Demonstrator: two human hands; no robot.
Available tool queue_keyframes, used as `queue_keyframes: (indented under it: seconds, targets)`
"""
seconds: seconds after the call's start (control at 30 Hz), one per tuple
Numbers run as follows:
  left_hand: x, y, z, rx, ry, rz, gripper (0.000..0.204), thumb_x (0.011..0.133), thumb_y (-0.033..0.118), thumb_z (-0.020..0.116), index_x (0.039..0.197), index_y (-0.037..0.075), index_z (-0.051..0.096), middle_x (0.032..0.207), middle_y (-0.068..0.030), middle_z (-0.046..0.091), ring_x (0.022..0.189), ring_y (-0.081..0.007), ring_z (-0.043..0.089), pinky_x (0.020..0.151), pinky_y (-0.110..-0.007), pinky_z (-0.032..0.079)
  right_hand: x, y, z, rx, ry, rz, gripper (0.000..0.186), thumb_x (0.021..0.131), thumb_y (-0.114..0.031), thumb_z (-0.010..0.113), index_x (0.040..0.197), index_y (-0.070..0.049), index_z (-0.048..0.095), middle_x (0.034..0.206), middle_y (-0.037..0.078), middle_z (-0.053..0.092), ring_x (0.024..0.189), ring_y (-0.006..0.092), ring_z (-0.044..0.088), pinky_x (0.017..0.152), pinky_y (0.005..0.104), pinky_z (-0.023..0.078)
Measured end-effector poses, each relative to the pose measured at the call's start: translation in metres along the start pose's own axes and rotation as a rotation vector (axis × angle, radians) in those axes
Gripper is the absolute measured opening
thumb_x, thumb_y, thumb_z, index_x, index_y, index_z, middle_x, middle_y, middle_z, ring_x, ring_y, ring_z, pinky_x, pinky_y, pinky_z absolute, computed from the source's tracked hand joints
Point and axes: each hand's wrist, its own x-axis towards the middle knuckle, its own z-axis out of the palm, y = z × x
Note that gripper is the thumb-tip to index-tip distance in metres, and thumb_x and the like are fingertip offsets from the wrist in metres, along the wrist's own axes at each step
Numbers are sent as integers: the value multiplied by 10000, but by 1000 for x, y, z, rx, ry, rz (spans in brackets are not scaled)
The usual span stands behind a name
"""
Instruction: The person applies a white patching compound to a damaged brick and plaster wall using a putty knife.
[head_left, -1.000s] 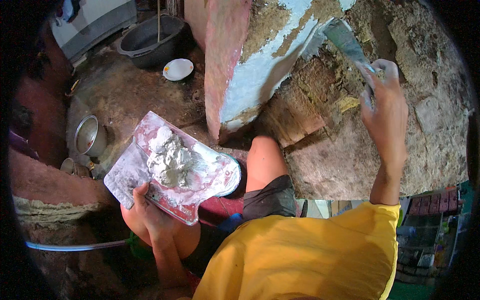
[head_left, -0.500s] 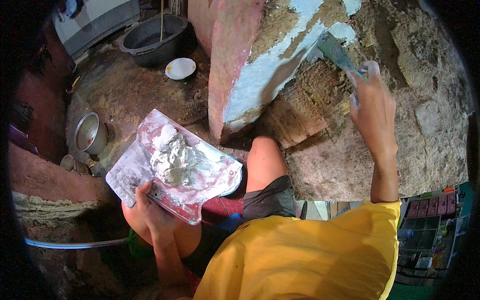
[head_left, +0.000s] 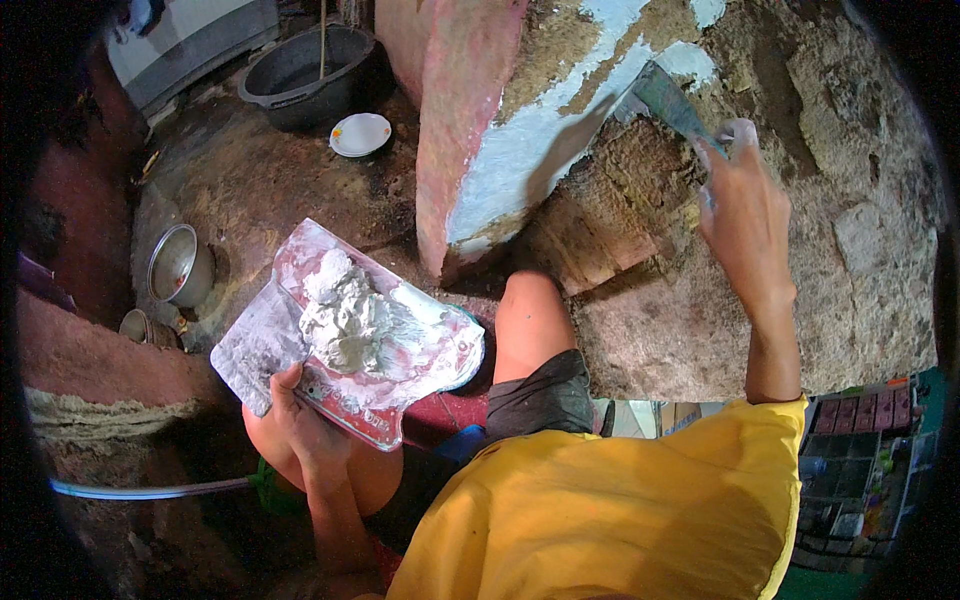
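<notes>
My right hand (head_left: 745, 215) grips a putty knife (head_left: 672, 105) with a wide, stained blade. Its edge meets the white-coated strip (head_left: 520, 150) on the rough wall (head_left: 840, 270) in front of me. White residue marks my thumb and fingers. My left hand (head_left: 305, 425) is closed on the lower edge of a red board (head_left: 340, 405), thumb on top, and the board rests over my leg. A lumpy mound of white putty (head_left: 345, 310) sits mid-board, with smears spreading right. A flat, putty-crusted rectangular piece (head_left: 260, 345) lies at the board's left end.
On the dirty floor beyond stand a large dark tub (head_left: 305, 85) with a stick in it, a white plate (head_left: 360, 135) and a metal pot (head_left: 180, 267). A pale hose (head_left: 150, 489) runs at lower left. Crates (head_left: 860, 412) stand at right.
The putty knife has shifted slightly left along the edge of the white strip. My left hand and the board stay nearly still.
</notes>
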Motion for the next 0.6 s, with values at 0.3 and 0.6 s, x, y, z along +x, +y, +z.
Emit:
queue_keyframes:
  seconds: [0.3, 0.6]
  targets:
    - [-3, 0, 2, -21, 36, 0, 322, 779, 160, 507, 1045, -17, 468, 932, -114, 588, 848, -244, 594, 771, -357, 489, -14, 4, -26, 30, 15, 28, 472, 668, 25, 599, 1120, -96, 543, 1151, 125, 453, 812, 302, 579, 651, 382, 471]
    - [-4, 1, 13, 134, 61, 294, 302, 758, 59, 509, 1032, -42, 434, 872, -139, 574, 737, -246, 613, 673, -354, 525, -1, 7, -1, -24, 34, -32, 440, 662, 29, 596, 1084, -92, 558, 1160, 125, 456, 811, 307, 586, 652, 375, 489]
